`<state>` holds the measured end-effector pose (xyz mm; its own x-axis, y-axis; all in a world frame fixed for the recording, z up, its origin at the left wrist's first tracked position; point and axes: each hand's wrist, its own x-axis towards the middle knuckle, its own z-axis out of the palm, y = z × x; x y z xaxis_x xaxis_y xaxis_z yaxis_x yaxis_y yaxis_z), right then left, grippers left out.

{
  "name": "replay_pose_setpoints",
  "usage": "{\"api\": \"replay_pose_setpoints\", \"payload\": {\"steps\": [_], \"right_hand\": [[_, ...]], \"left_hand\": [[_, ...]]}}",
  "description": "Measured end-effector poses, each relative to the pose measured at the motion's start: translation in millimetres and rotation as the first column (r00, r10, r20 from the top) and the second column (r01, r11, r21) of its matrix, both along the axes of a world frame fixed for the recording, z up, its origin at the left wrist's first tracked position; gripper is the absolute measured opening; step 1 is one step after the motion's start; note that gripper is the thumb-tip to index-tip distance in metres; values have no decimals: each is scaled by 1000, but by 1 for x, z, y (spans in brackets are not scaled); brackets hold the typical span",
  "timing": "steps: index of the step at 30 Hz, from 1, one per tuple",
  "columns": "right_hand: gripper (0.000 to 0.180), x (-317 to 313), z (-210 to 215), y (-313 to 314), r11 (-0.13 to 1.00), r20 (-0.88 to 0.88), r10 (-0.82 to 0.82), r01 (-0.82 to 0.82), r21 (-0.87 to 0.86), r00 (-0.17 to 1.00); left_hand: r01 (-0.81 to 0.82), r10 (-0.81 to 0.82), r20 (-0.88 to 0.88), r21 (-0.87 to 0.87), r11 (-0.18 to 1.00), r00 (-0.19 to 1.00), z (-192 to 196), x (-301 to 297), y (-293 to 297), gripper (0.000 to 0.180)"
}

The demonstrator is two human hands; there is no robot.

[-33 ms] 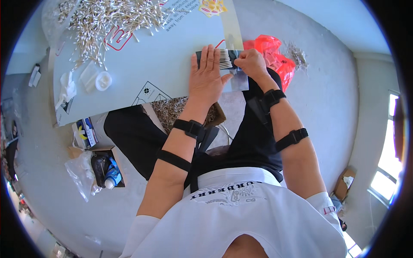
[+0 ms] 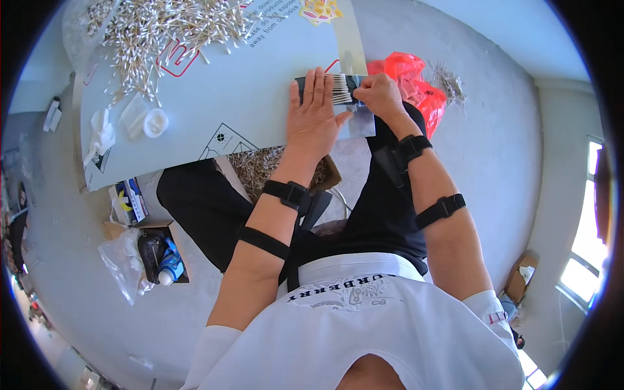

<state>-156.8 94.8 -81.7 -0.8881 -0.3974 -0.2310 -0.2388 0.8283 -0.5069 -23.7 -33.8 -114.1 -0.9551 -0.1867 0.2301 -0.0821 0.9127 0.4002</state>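
Observation:
A row of cotton swabs (image 2: pixel 340 89) lies side by side on a dark flat packet (image 2: pixel 358 83) near the right edge of the table. My left hand (image 2: pixel 313 117) rests palm down over the packet's left part and the swabs' left ends, fingers stretched out, thumb apart. At the packet's right end, my right hand (image 2: pixel 382 96) is closed with curled fingers that seem to grip it; the fingertips are partly hidden.
A large heap of loose cotton swabs (image 2: pixel 156 39) covers the far left of the pale table (image 2: pixel 227 84). Nearer lie a round white container (image 2: pixel 155 123) and crumpled white plastic (image 2: pixel 100 134). Under the table edge stands a box of swabs (image 2: pixel 260 170). A red plastic bag (image 2: pixel 429 101) sits at right.

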Motion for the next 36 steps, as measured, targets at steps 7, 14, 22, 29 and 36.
{"api": "replay_pose_setpoints", "payload": {"steps": [7,14,22,29,36], "right_hand": [[22,3,1,1,997,-12,52,-52,-60,999],[20,4,5,-2,997,-79,76,-76,10,994],[18,7,11,-9,996,-70,82,-79,40,994],[18,7,-2,13,993,-251,-12,-17,-115,968],[33,19,-38,47,309,704,-372,796,-520,605]], "left_hand": [[37,-37,19,2,999,999,-3,-1,12,78],[64,-64,26,4,998,998,1,-4,13,78],[60,-60,-26,18,998,998,-2,-14,23,77],[118,-95,-137,173,978,986,-4,-23,21,69],[97,219,-293,775,625,931,1,-46,14,54]]}}
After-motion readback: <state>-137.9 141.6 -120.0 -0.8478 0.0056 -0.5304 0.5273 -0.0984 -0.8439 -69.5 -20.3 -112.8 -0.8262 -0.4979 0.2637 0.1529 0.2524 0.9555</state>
